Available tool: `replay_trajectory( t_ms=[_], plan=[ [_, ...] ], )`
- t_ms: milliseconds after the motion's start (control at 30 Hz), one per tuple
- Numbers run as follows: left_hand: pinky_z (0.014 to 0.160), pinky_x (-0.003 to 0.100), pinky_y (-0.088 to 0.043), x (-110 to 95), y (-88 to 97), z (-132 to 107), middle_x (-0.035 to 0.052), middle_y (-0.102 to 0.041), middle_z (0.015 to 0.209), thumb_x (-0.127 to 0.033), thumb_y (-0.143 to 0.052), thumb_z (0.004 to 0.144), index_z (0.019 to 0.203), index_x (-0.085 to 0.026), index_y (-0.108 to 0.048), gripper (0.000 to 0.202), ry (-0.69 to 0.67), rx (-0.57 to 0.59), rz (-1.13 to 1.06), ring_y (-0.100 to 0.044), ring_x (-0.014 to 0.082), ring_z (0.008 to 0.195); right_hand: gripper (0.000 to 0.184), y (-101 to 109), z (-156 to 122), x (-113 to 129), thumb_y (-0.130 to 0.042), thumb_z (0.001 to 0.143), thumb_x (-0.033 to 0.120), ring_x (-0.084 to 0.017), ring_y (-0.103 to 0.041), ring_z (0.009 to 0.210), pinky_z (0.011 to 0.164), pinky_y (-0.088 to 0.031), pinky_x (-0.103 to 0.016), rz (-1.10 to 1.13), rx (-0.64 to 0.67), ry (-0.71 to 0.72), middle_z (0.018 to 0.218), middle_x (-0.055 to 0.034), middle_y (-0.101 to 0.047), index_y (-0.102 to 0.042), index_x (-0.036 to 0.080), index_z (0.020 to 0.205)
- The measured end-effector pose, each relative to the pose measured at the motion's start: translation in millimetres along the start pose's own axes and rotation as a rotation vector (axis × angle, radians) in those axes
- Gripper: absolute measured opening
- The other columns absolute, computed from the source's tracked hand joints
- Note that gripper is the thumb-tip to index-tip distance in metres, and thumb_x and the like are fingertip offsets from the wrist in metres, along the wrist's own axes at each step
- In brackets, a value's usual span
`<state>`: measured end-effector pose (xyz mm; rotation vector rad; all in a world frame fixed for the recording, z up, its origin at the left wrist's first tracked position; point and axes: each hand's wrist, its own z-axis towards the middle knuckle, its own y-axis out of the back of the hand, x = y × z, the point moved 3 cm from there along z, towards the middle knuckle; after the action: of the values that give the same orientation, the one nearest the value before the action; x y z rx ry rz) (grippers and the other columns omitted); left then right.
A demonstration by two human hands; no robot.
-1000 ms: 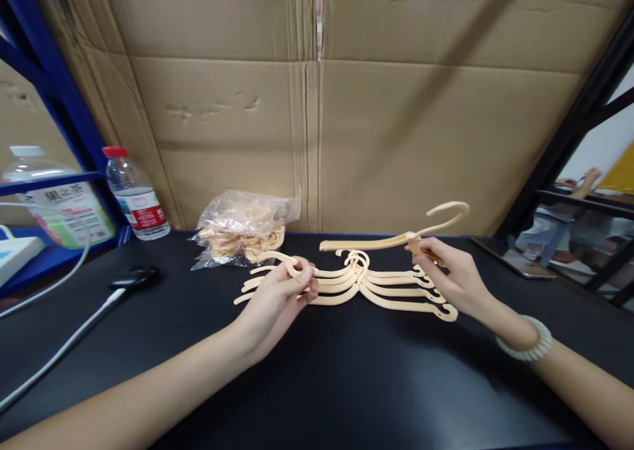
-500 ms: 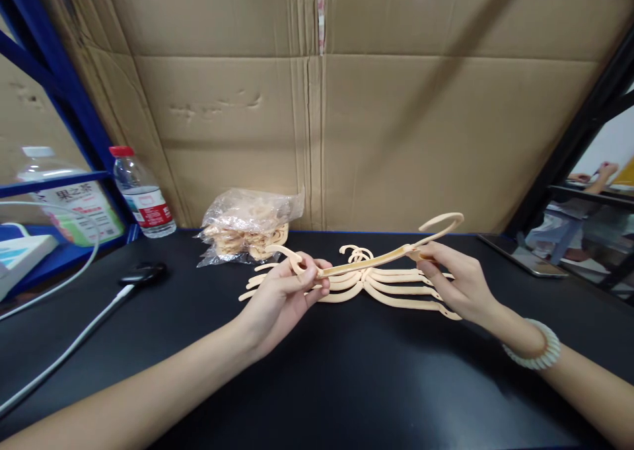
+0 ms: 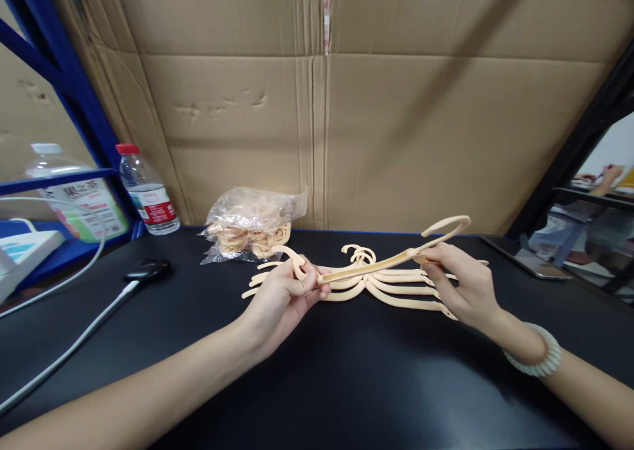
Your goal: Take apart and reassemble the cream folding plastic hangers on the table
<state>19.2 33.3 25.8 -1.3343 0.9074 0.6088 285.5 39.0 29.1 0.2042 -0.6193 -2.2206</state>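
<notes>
A beige plastic clothes hanger is held up in the air between my two hands. My left hand pinches it at the left, where a curved end sticks up past the fingers. My right hand is closed round its right part, beside the hook that rises above the fingers. Whatever lies inside the right grip is partly hidden. Behind and below, several like hangers lie overlapped on the black table, their hooks pointing to the back.
A clear plastic bag of beige pieces sits at the back. To its left are a red-capped bottle, a black device on a white cable, and a larger bottle. A phone lies back right. Cardboard walls the rear.
The view has shifted slightly. Both hands keep their hold on the hanger, and a thin beige end now shows to the right behind my right hand.
</notes>
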Motion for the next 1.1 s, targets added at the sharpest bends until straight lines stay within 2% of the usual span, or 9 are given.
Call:
replay_trajectory(
  t_ms=[167,367,700,767,833,867,1000,1033,1100],
  plan=[
    [0.066,0.023,-0.054,2.8,4.3,-1.6,0.0002,-0.057,0.066,0.000,-0.063,0.068,0.059,-0.015,-0.050,0.022,0.018,-0.041,0.079,-0.059,0.0114,0.062,0.019,-0.9,-1.1,5.6,-0.049,0.092,0.013,-0.019,-0.057,0.065,0.062,-0.044,-0.034,-0.007,-0.011,0.032,0.073,-0.0029,-0.063,-0.062,0.024,0.100],
    [0.056,0.018,-0.050,6.8,10.3,0.3,-0.0040,-0.055,0.057,0.005,-0.059,0.057,0.059,-0.016,-0.049,0.024,-0.025,-0.080,0.099,-0.057,0.0087,0.053,0.021,-2.4,-3.5,13.5,-0.050,0.090,0.010,-0.017,-0.053,0.061,0.057,-0.040,-0.030,-0.006,-0.047,0.065,0.069,-0.0024,-0.059,-0.063,0.021,0.102],
    [0.078,0.025,-0.056,8.9,12.3,3.0,0.0035,-0.068,0.075,-0.006,-0.067,0.073,0.067,-0.015,-0.055,0.016,-0.087,-0.191,0.094,-0.068,0.0135,0.073,0.017,-6.5,-6.4,8.3,-0.048,0.094,0.021,-0.014,-0.055,0.053,0.053,-0.042,-0.027,-0.064,0.025,-0.186,0.073,-0.0017,-0.067,-0.062,0.020,0.104],
    [0.073,0.027,-0.057,14.3,8.3,-1.0,0.0059,-0.069,0.083,-0.012,-0.065,0.076,0.070,-0.015,-0.056,0.011,-0.073,-0.086,0.248,-0.067,0.0145,0.071,0.016,-4.8,-3.8,4.8,-0.048,0.094,0.024,-0.014,-0.056,0.056,0.054,-0.042,-0.026,-0.031,0.023,-0.273,0.074,-0.0015,-0.065,-0.061,0.021,0.103],
    [0.067,0.028,-0.055,20.9,1.4,-9.8,0.0055,-0.068,0.083,-0.013,-0.061,0.078,0.071,-0.016,-0.056,0.009,-0.110,0.097,0.560,-0.066,0.0156,0.069,0.016,-3.5,-0.7,3.4,-0.047,0.096,0.026,-0.015,-0.056,0.062,0.057,-0.043,-0.027,0.008,0.044,-0.309,0.078,-0.0024,-0.062,-0.061,0.021,0.101],
    [0.065,0.029,-0.054,23.2,-3.7,-16.3,0.0052,-0.067,0.080,-0.013,-0.059,0.079,0.073,-0.016,-0.057,0.007,-0.196,0.219,0.762,-0.064,0.0160,0.068,0.016,-3.3,0.6,3.9,-0.047,0.096,0.027,-0.015,-0.055,0.064,0.058,-0.043,-0.027,0.020,0.061,-0.302,0.079,-0.0028,-0.060,-0.061,0.021,0.100],
    [0.076,0.034,-0.051,29.2,-27.0,-53.9,0.0089,-0.068,0.092,-0.008,-0.049,0.084,0.085,-0.014,-0.060,0.013,-0.828,0.833,1.412,-0.062,0.0212,0.086,0.017,-9.4,0.1,10.9,-0.045,0.097,0.024,-0.015,-0.052,0.066,0.060,-0.041,-0.028,0.058,0.204,-0.242,0.078,-0.0024,-0.055,-0.060,0.020,0.100],
    [0.079,0.035,-0.050,29.4,-29.4,-60.2,0.0090,-0.069,0.095,-0.009,-0.049,0.084,0.085,-0.014,-0.060,0.012,-0.924,0.891,1.497,-0.061,0.0225,0.091,0.017,-12.9,-1.2,13.5,-0.044,0.097,0.023,-0.016,-0.053,0.067,0.061,-0.042,-0.029,0.067,0.261,-0.230,0.078,-0.0025,-0.055,-0.060,0.020,0.100],
    [0.086,0.037,-0.049,28.5,-31.0,-64.7,0.0086,-0.068,0.104,-0.012,-0.051,0.086,0.088,-0.014,-0.061,0.010,-0.988,0.864,1.639,-0.060,0.0239,0.098,0.016,-20.7,-4.4,19.1,-0.045,0.095,0.020,-0.018,-0.054,0.073,0.065,-0.044,-0.031,0.052,0.400,-0.194,0.081,-0.0040,-0.057,-0.060,0.020,0.094]
  ],
)
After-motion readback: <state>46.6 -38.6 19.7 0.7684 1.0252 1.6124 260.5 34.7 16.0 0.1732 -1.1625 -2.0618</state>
